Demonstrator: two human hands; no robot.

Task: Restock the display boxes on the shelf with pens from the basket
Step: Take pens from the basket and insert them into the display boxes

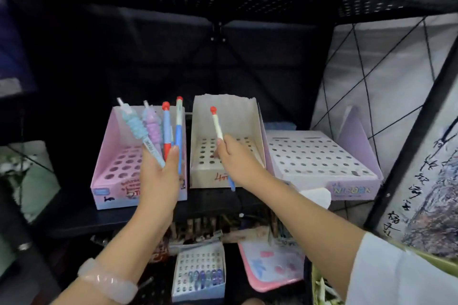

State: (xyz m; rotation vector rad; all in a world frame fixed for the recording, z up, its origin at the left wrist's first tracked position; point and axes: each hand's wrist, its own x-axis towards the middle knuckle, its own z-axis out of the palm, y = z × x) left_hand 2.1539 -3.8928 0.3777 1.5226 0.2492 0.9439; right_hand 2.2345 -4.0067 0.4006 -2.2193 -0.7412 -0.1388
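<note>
Left hand clutches a fan of four slim plastic pens, light, stiff, slick | right hand pinches a white red-capped pen low on its barrel | just beyond, cream perforated cardboard display box, holes under the fingers.

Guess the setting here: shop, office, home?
Most likely a stationery shop display. A black metal shelf carries three perforated pen display boxes: pink, white and lilac. More pen stock sits below. The left hand holds novelty pens.
</note>
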